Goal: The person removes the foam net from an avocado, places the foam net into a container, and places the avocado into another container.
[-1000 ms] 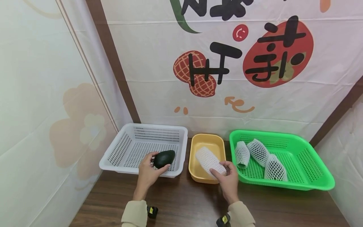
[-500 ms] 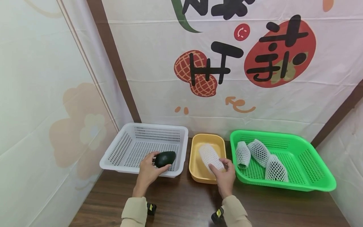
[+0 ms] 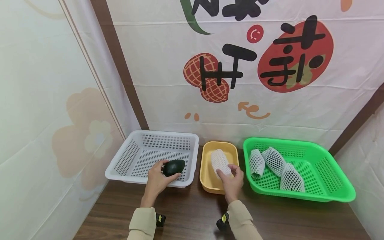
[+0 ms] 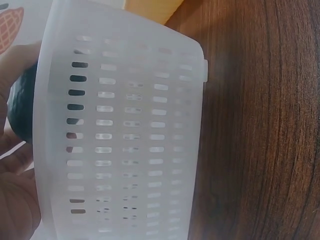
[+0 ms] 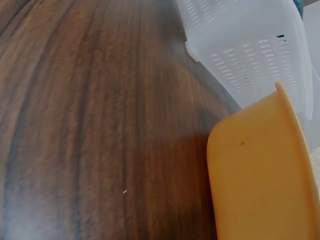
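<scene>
A dark green avocado (image 3: pixel 174 167) is gripped between the thumb and fingers of my left hand (image 3: pixel 158 180), over the front right of the white basket (image 3: pixel 135 176). In the left wrist view the avocado (image 4: pixel 22 107) shows partly behind the basket's wall. My right hand (image 3: pixel 233 182) pinches the lower end of a white foam net sleeve (image 3: pixel 220 161) above the yellow tub (image 3: pixel 205 185). The sleeve looks flat. In the right wrist view the hand is out of sight, and the tub's outer wall (image 5: pixel 260 170) fills the right side.
At the right stands a green basket (image 3: pixel 327 176) with a few net-sleeved pieces (image 3: pixel 273 161) at its left. All the containers stand on a dark wooden table (image 3: pixel 192 213), against a printed cloth backdrop (image 3: pixel 168 110).
My right hand has moved left with the foam net sleeve, which now stands more upright over the tub. The left hand and avocado have stayed almost in place.
</scene>
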A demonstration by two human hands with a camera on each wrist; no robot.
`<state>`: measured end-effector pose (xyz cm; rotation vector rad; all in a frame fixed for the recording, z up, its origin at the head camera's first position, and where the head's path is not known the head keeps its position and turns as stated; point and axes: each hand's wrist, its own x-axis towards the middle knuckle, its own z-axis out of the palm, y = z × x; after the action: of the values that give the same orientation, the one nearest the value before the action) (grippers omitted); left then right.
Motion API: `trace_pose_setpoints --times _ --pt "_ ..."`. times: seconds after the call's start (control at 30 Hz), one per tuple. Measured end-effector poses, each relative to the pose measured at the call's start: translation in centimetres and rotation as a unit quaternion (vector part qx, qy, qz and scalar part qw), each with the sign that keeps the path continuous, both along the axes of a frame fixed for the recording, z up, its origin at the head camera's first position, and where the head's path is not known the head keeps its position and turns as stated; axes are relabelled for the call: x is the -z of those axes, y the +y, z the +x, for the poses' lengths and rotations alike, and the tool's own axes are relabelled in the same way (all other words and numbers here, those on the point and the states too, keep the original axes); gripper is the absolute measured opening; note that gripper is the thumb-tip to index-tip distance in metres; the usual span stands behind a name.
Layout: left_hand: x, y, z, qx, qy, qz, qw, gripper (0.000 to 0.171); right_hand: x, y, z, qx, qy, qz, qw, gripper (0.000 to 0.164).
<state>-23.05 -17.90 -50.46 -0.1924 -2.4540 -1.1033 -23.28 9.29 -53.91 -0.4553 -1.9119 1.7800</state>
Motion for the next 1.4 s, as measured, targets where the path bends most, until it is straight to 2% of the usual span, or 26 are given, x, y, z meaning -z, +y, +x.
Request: trace_pose_setpoints --times 0.17,0.33,0.43,0.67,0.73,0.83,0.9,0.97,1.17,1.4 --pt "-0.1 0.0 0.0 -0.002 -0.006 -0.001 1.0 0.062 -0.2 -0.3 -1.0 0.004 -0.018 -0.007 1.0 0.046" --pt "-0.2 0.1 0.1 0.004 -0.002 0.031 0.9995 0.058 -0.1 -0.1 -1.9 -0.012 -0.047 -0.008 0.999 0.049" --pt "-0.2 0.1 0.2 0.006 0.005 0.048 0.9988 0.06 -0.1 0.1 -2.0 -0.02 -0.047 -0.003 0.999 0.05" --pt "-0.4 -0.3 0.4 0.005 0.009 0.103 0.9946 0.057 -0.9 0.8 -1.2 -0.056 0.015 -0.005 0.998 0.048" --pt "-0.5 -0.5 0.4 0.004 0.014 0.115 0.9932 0.057 -2.2 1.0 -0.6 -0.067 0.033 -0.011 0.997 0.048" --pt "-0.7 -0.9 0.6 0.0 0.019 0.128 0.9916 0.057 -3.0 1.6 -0.3 -0.081 0.055 -0.03 0.995 0.05" --pt "-0.9 -1.3 0.7 -0.006 0.023 0.131 0.9911 0.057 -3.6 2.1 -0.2 -0.088 0.059 -0.039 0.994 0.051" --pt "-1.1 -1.7 0.9 -0.013 0.028 0.131 0.991 0.057 -3.3 2.8 -0.6 -0.094 0.061 -0.04 0.993 0.053" --pt "-1.4 -2.6 1.2 -0.03 0.044 0.128 0.9903 0.057 -4.3 4.6 -0.5 -0.107 0.07 -0.027 0.991 0.055" --pt "-1.3 -2.9 1.4 -0.031 0.042 0.122 0.9911 0.056 -4.6 5.3 -0.2 -0.106 0.075 -0.001 0.992 0.056"
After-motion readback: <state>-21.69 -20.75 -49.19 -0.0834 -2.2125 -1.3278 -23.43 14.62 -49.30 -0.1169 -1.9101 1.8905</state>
